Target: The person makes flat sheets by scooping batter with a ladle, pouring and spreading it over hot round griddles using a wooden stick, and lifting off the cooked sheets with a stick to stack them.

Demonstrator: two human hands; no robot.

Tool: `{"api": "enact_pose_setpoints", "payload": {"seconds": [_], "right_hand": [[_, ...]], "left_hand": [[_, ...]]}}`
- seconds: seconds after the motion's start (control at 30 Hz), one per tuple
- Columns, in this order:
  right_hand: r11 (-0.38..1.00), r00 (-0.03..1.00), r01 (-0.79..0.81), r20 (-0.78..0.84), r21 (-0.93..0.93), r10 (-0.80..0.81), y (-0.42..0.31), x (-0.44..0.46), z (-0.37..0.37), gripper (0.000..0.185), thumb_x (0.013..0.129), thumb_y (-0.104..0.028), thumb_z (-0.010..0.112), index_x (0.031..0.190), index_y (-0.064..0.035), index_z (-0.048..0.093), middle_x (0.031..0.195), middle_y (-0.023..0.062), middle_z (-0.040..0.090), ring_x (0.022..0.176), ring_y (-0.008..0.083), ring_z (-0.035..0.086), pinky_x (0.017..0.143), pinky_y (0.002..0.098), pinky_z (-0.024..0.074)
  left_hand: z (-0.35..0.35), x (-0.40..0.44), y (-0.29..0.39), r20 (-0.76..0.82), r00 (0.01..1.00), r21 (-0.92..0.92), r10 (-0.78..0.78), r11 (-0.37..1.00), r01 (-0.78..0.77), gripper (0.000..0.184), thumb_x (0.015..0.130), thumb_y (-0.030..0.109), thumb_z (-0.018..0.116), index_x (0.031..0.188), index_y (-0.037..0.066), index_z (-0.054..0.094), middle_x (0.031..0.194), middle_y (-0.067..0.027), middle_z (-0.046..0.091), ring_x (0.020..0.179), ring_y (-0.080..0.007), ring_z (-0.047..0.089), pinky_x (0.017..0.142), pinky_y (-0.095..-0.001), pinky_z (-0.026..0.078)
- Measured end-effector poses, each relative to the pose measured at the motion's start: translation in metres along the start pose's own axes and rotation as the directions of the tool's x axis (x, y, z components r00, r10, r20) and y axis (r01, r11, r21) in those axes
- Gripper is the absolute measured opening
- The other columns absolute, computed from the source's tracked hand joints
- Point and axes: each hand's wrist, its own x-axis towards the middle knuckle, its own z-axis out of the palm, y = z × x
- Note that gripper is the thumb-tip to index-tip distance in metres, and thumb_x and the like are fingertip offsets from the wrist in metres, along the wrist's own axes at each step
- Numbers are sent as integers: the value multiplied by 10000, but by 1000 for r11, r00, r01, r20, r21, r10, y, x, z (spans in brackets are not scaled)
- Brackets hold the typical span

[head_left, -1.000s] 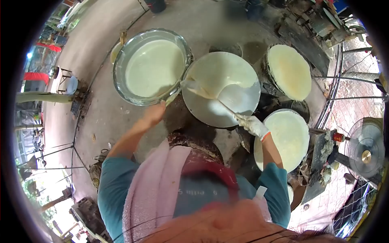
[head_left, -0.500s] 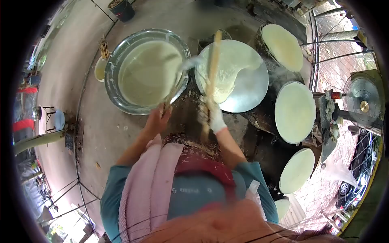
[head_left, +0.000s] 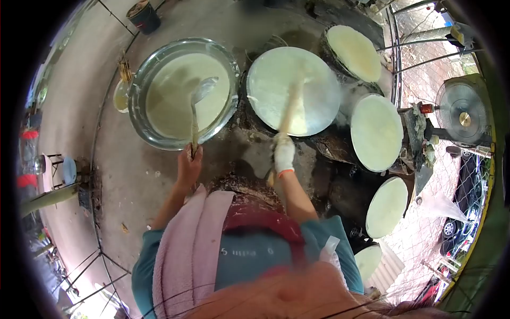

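Observation:
My left hand is closed around the handle of a ladle. The ladle's bowl is over a wide metal basin of pale, creamy batter; I cannot tell whether it touches the batter. My right hand, in a white glove, grips a wooden spreading stick. The stick's blurred far end is over a round griddle, where a pale batter layer covers most of the surface.
Several round plates with pale sheets, including one on the right, curve down that side. A fan stands beyond them by a wire fence. Left of the basin is a small container; a dark bucket stands farther back.
The ladle has swung left from between basin and griddle to over the basin. The stick now slants right across the griddle, and batter covers more of its lower right part.

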Motion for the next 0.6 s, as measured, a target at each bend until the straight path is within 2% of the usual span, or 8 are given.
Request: {"api": "enact_pose_setpoints", "payload": {"seconds": [0.07, 0.1, 0.27, 0.3, 0.4, 0.47, 0.53, 0.6], "right_hand": [[742, 941, 327, 129, -585, -313, 37, 3, -8, 297, 941, -376, 499, 956, -86, 559, 794, 213, 650, 752, 397, 634, 650, 489, 480], [703, 975, 204, 73, -681, -212, -3, -25, -22, 303, 928, -386, 496, 998, -97, 552, 883, 263, 632, 887, 481, 581, 763, 555, 450], [735, 970, 122, -78, -668, -232, -40, 20, -113, 358, 948, -359, 475, 1008, -19, 569, 899, 262, 648, 873, 454, 609, 746, 515, 478], [822, 972, 184, -21, -539, -232, -35, 40, -125, 369, 940, -356, 499, 1013, -6, 592, 894, 269, 645, 884, 449, 609, 730, 495, 482], [788, 888, 459, 220, -411, -403, -10, 40, -131, 359, 930, -361, 512, 1012, -20, 587, 880, 291, 625, 896, 459, 599, 731, 506, 473], [491, 909, 415, 366, -766, -198, -13, 8, -149, 276, 939, -358, 470, 990, -91, 520, 841, 275, 626, 818, 468, 603, 719, 550, 461], [480, 945, 325, 261, -815, -197, -13, 21, -184, 269, 941, -354, 464, 991, -94, 511, 806, 257, 633, 783, 453, 615, 695, 560, 463], [429, 921, 323, 177, -844, -346, -29, 58, -206, 291, 953, -339, 444, 964, -55, 509, 760, 254, 631, 740, 448, 620, 640, 545, 479]], "left_hand": [[12, -5, 7, -9, 999, 46, 38, 998, -37, 140, 918, 124, 577, 857, 2, 549, 654, -18, 485, 619, -94, 416, 548, -288, 371], [18, -8, 11, -15, 998, 72, 56, 996, -55, 138, 917, 123, 578, 858, 2, 550, 653, -21, 489, 617, -95, 419, 548, -291, 374], [61, -22, 43, -53, 989, 194, 136, 973, -123, 138, 913, 119, 576, 842, 2, 554, 628, -35, 495, 597, -101, 436, 540, -311, 388], [70, -28, 50, -43, 989, 240, 143, 962, -129, 140, 912, 120, 577, 839, 2, 555, 624, -37, 495, 595, -102, 441, 540, -313, 391], [96, -40, 51, -46, 980, 17, -194, 981, 195, 154, 912, 128, 578, 820, 7, 552, 612, -30, 481, 583, -98, 435, 526, -305, 379], [108, -48, 40, -44, 991, -17, -125, 992, 125, 158, 912, 139, 579, 819, 13, 552, 608, -22, 476, 575, -93, 426, 515, -297, 371], [118, -54, 39, -57, 994, -37, -93, 995, 91, 156, 913, 145, 578, 821, 21, 552, 608, -12, 472, 569, -87, 420, 506, -290, 363], [125, -62, 42, -69, 992, -32, -105, 994, 103, 148, 913, 147, 575, 826, 30, 552, 611, 1, 468, 564, -80, 417, 500, -285, 356]]}}
